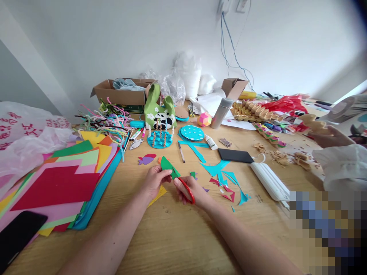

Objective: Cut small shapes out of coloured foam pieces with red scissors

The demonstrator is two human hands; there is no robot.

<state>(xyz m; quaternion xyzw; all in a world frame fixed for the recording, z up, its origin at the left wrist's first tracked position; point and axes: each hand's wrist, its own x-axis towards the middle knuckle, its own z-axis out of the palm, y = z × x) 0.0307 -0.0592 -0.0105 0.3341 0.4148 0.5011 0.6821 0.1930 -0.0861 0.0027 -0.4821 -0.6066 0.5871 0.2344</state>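
Note:
My left hand (155, 180) pinches a small green paper piece (168, 165) just above the wooden table (172, 236). My right hand (190, 190) is closed on red-handled scissors (187, 190), whose tip meets the lower right edge of the green piece. A yellow paper scrap (158, 194) lies under my left hand. A purple and red paper fish (146, 159) lies just beyond my hands. Teal and red paper offcuts (226, 183) are scattered to the right of my right hand.
A stack of coloured sheets (63, 179) and a black phone (17, 235) lie at left. Pipe cleaners (106, 120), a green panda bag (159, 112), teal discs (191, 133), a glue bottle (210, 141), a flask (222, 112) and boxes stand behind. Another person's hand (329, 139) works at right.

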